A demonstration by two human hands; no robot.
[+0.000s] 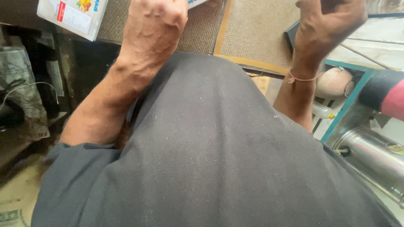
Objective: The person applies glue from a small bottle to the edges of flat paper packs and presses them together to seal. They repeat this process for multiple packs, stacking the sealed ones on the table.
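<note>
My left hand (155, 23) is raised at the top middle, its back toward me and its fingers curled past the frame edge. It lies over a white printed carton (73, 14) that shows on both sides of it, and appears to grip it. My right hand (330, 19) is up at the top right with bent fingers, a thin pink thread around its wrist. The frame edge cuts off whatever it may hold. My dark grey shirt (219, 159) fills the lower middle of the view.
A brown woven panel with a wooden frame (252, 33) lies ahead. At the right are a teal frame (349, 105), a round pale pot (334, 82), a small plastic bottle (322, 111), a steel cylinder (374, 155) and a red-and-black roll (387, 96). A grey sack (21, 84) sits left.
</note>
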